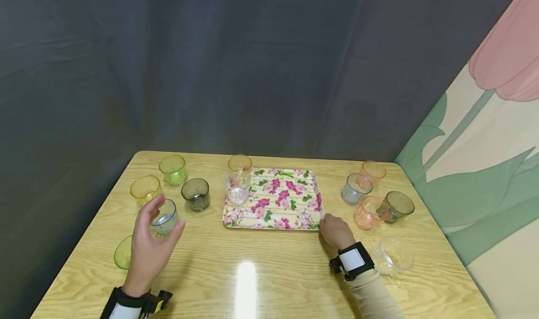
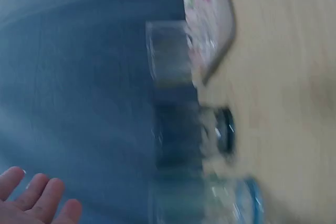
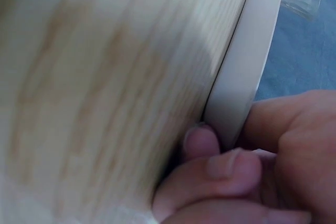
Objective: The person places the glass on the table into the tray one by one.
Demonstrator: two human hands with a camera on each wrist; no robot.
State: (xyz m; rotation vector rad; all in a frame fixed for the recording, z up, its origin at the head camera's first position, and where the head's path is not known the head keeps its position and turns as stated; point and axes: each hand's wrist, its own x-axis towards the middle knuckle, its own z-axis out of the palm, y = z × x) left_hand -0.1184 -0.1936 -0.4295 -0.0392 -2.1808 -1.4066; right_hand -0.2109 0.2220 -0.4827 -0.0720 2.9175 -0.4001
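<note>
My right hand (image 1: 337,231) grips the front right corner of a flowered tray (image 1: 290,199). In the right wrist view, its curled fingers (image 3: 210,177) are at the tray's pale rim (image 3: 239,72). A clear glass (image 1: 238,188) stands on the tray's left side, overlapping in view an amber-rimmed glass (image 1: 240,163) at the back left corner. My left hand (image 1: 152,249) is held with thumb and fingers spread, and a bluish glass (image 1: 165,221) shows between them. In the left wrist view, the fingers (image 2: 44,198) hold nothing and the glasses look blurred.
Left on the wooden table (image 1: 202,272) are a green glass (image 1: 173,170), a yellow glass (image 1: 145,189), a dark glass (image 1: 195,195) and another green one (image 1: 123,253). Several more stand right, including an orange glass (image 1: 369,213) and a clear one (image 1: 393,256). A dark curtain (image 1: 269,66) hangs behind.
</note>
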